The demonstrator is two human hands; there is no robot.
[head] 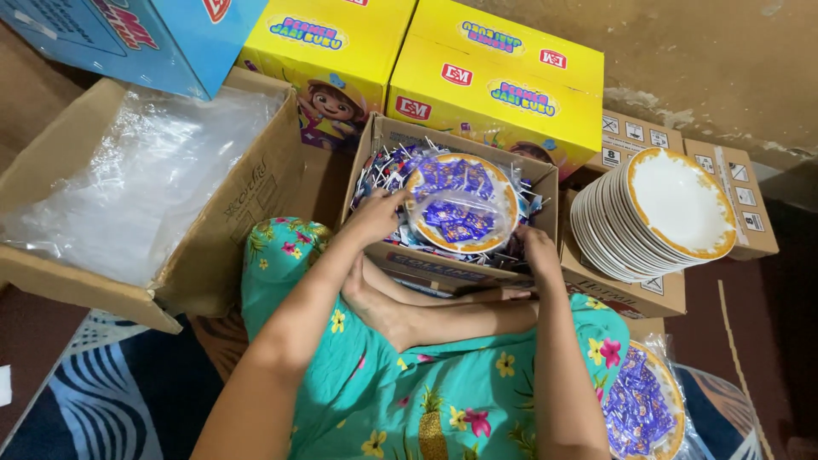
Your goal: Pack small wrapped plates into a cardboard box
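Observation:
My left hand (381,213) grips the left rim of an orange-rimmed white plate (461,202) that carries blue wrapped candies inside a clear plastic bag. The plate is held over an open cardboard box (381,136) full of several small blue and white wrapped candies. At the box's near right side, my right hand (540,253) touches the bag's lower edge with its fingers curled on the plastic. My crossed bare feet lie just in front of the box.
A tilted stack of matching plates (654,217) rests on cartons at right. Another bagged plate of candies (645,404) lies by my right knee. A big carton lined with clear plastic (141,183) stands at left. Yellow boxes (494,81) and a blue box (141,34) stand behind.

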